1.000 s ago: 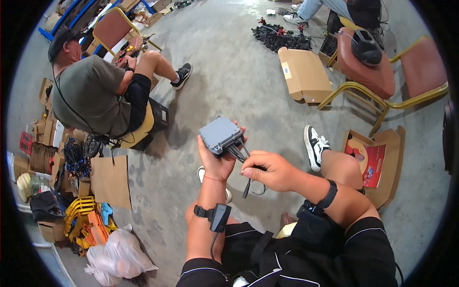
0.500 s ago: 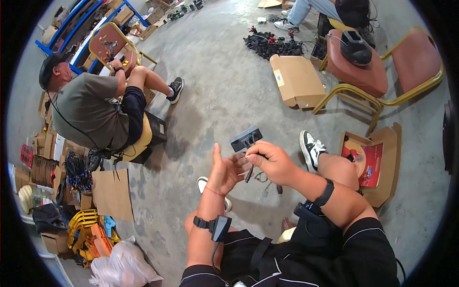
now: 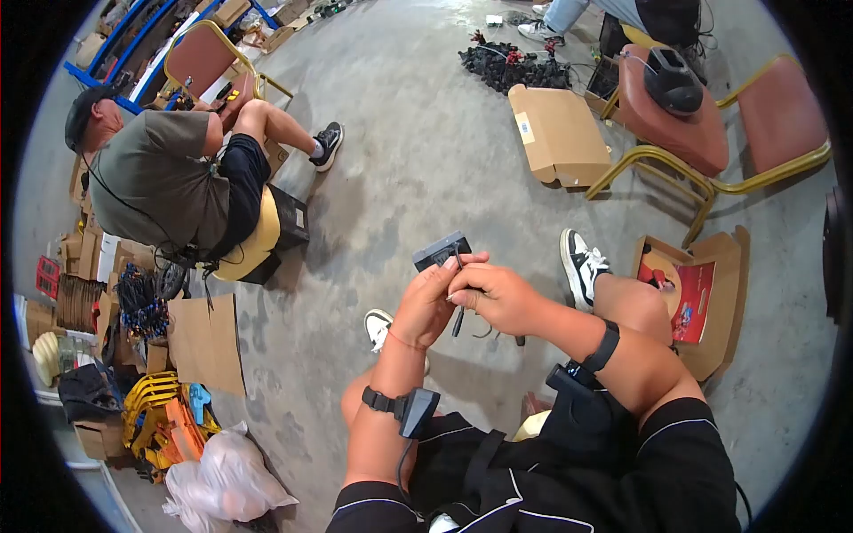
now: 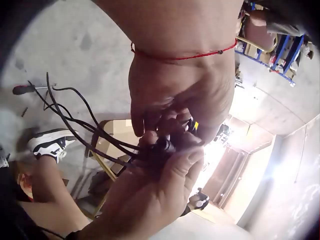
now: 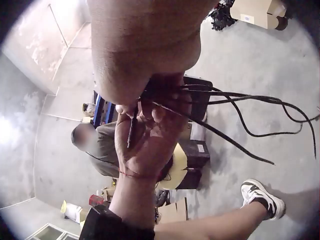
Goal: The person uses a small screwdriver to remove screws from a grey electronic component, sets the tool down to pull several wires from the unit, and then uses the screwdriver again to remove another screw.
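1. Left hand [image 3: 425, 309]: raised at mid-frame in the head view, with the fingers curled up toward 12 o'clock round the grey box [image 3: 439, 250].
2. Right hand [image 3: 496, 298]: touches the left hand from its 3 o'clock side, knuckles uppermost, thumb and fingertips pinching the black cables [image 3: 458, 322].
3. Left forearm [image 3: 384, 400]: rises steeply from 6 o'clock to the wrist.
4. Right forearm [image 3: 569, 333]: enters from 4 o'clock and points toward 10 o'clock.

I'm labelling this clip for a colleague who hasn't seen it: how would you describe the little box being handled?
Find the concrete floor, then look mid-picture. Where the left hand and right hand meet, a small dark grey box sticks out above the fingers. Unlike the brown cardboard boxes nearby, it is held off the floor and trails thin black wires.
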The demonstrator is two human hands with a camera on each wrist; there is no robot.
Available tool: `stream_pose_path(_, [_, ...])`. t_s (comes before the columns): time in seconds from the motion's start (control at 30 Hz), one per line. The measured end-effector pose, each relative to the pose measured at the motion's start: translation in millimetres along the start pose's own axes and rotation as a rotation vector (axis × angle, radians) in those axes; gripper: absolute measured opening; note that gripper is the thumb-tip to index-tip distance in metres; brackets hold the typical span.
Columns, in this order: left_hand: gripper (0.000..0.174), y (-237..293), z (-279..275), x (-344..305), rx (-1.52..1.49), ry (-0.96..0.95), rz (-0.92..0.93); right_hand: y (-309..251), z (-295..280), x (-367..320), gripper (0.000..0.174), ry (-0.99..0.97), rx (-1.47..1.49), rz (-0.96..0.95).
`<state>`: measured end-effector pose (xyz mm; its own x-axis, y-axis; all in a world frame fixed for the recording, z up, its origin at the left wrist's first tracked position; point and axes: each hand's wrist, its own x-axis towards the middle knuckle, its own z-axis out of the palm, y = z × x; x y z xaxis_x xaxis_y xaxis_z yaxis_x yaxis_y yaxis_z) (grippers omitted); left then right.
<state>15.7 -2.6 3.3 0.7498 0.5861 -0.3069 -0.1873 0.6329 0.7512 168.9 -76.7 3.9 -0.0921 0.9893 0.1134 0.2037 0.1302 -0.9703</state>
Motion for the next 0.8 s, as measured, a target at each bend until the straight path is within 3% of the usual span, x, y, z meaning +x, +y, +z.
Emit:
stream_pose_path(0.17, [0.035, -2.3, -8.5, 7.0, 0.014, 0.145, 0.069, 15.7, 1.0, 5.3, 0.015, -0.124, -0.002, -0.029])
stream_pose_path(0.23, [0.032, -2.1, -21.7, 11.3, 0.017, 0.199, 0.144, 29.4, 7.4, 6.5, 0.019, 0.179, -0.094, -0.244])
stream_pose_path(0.27, [0.035, -1.7, -26.2, 13.8, 0.074, 0.297, 0.178, 27.1, 4.9, 4.0, 0.019, 0.162, -0.086, -0.212])
stream_pose_path(0.33, [0.025, 5.0, -29.1, 10.9, 0.106, 0.437, 0.179, 17.7, -10.9, 11.1, 0.025, 0.298, -0.004, 0.143])
stream_pose_path(0.37, [0.022, 8.1, -32.8, 9.8, 0.095, 0.479, 0.165, 22.7, -16.1, 14.5, 0.025, 0.292, -0.008, 0.152])
stream_pose_path(0.43, [0.019, 11.0, -39.4, 6.6, 0.014, 0.492, 0.23, 32.4, -26.2, 19.2, 0.028, 0.279, 0.199, 0.368])
stream_pose_path(0.5, [0.018, 17.6, -38.9, 2.5, 0.037, 0.508, 0.305, 42.0, -30.8, 23.3, 0.03, 0.267, 0.199, 0.421])
stream_pose_path(0.67, [0.017, 29.4, -37.3, 0.2, 0.045, 0.531, 0.385, 124.5, -20.2, 9.0, 0.028, 0.124, 0.023, 0.72])
stream_pose_path(0.77, [0.02, 31.4, -36.4, -5.3, 0.055, 0.55, 0.414, 219.6, -4.8, -22.2, 0.024, 0.118, 0.005, 0.863])
stream_pose_path(0.8, [0.021, 32.1, -36.0, -7.2, 0.043, 0.568, 0.431, 251.7, 2.3, -38.7, 0.023, 0.196, 0.062, 0.902])
